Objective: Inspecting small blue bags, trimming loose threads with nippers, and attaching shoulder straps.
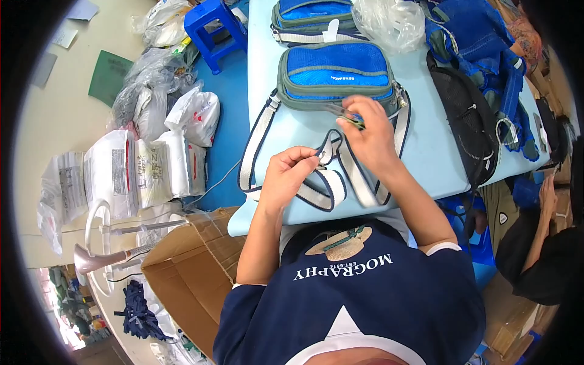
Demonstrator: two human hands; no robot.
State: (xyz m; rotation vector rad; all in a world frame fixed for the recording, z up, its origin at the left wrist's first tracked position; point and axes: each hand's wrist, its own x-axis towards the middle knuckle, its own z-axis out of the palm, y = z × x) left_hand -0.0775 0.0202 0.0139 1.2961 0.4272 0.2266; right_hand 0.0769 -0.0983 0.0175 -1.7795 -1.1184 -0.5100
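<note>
A blue and grey-green shoulder bag (334, 67) lies on the pale blue table, its front face up. Its white webbing strap (248, 161) with dark navy edges runs down both sides and loops toward me. My left hand (286, 176) pinches a folded part of this strap between thumb and fingers. Just right of it and higher, my right hand (371, 134) is closed around small thread snips (334, 110). Their thin blades point left, near the bag's lower edge, and stand apart from the pinched strap; the fingers hide most of the handle.
Beyond the bag lie a second blue bag (316, 12) and a clear plastic bag (389, 24). A black bag (465, 121) and blue pieces (480, 42) cover the table's right side. An open cardboard box (182, 267) stands lower left; another person's arm (540, 225) shows far right.
</note>
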